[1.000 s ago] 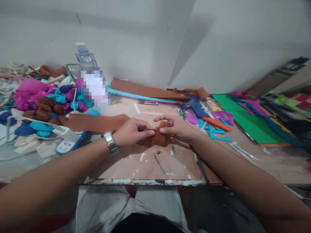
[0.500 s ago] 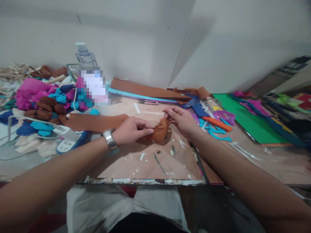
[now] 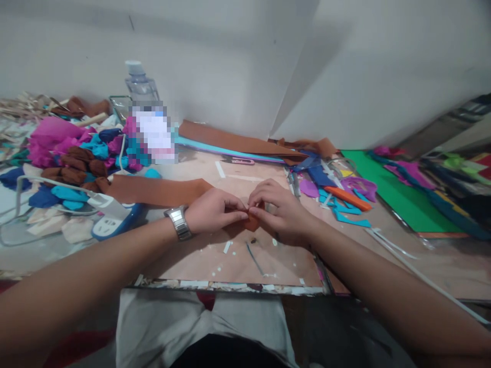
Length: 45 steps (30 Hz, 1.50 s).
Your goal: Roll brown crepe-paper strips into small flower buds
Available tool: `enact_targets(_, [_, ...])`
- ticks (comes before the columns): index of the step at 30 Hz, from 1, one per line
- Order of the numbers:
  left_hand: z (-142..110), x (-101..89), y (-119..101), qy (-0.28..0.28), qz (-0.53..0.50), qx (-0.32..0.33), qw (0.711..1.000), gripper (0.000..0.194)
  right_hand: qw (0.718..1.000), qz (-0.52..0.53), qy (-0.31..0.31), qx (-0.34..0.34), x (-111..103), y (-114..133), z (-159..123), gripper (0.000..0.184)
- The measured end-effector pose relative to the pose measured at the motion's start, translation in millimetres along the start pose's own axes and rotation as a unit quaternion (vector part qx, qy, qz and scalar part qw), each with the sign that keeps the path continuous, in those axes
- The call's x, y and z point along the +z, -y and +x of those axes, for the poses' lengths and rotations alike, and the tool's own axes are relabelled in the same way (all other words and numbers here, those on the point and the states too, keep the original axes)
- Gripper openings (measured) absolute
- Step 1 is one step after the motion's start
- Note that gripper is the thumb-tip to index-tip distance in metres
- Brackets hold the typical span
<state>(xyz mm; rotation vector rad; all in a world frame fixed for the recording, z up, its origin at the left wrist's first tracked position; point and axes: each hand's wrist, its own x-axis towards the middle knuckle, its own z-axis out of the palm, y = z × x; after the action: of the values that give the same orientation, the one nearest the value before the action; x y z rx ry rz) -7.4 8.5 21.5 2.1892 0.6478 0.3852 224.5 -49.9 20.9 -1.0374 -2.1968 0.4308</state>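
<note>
A small gathered piece of brown fabric (image 3: pixel 251 222) is pinched between my two hands, just above the work board (image 3: pixel 199 260). My left hand (image 3: pixel 217 209), with a metal watch (image 3: pixel 178 223) on the wrist, grips its left side between thumb and forefinger. On the other side, my right hand (image 3: pixel 278 209) pinches its upper edge, fingers curled and close to the left fingertips. Much of the piece is covered by the fingers. A flat brown strip (image 3: pixel 161 191) lies just behind my left wrist.
Bunched coloured fabric pieces (image 3: pixel 57 135) are heaped at left beside a power strip (image 3: pixel 115 222). Behind stand a plastic bottle (image 3: pixel 141 84) and a blurred-out phone (image 3: pixel 155 133). Folded brown fabric (image 3: pixel 233 142) lies by the wall. At right are an orange cutter (image 3: pixel 348 198) and green sheet (image 3: pixel 406 197).
My right hand has moved down and left, closing in on my left hand. The brown piece, more spread before, is now bunched smaller and mostly covered by the fingers.
</note>
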Motion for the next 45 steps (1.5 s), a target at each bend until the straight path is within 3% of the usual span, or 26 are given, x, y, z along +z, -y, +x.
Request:
enact_targets(9, [0,0.5,1,0.001,-0.007,-0.005,1.000,0.040,1.000,0.005,-0.002,-0.016,-2,-2,1,0.009])
enact_targets(18, [3,-5.3,0,-0.017,-0.045,-0.031,0.998,0.035,1.000,-0.014,-0.021,0.000,-16,-4,3,0.012])
enact_targets(24, [3,-6.8,2,-0.006,-0.075,-0.033,0.997,0.033,0.999,0.000,-0.027,0.027,-13,-7,1,0.012])
enact_targets(30, [1,-4.3,1,-0.009,-0.089,-0.032,0.995,0.031,1.000,0.003,-0.029,0.004,-7,-11,-1,0.010])
enact_targets(37, [0,-3.1,-5,0.015,-0.025,-0.022,0.999,0.038,0.999,0.002,-0.029,-0.023,0,-6,-1,0.006])
enact_targets(45, [-2,-0.6,-4,0.007,0.020,0.016,1.000,0.037,0.999,-0.002,-0.029,-0.033,0,1,-1,0.005])
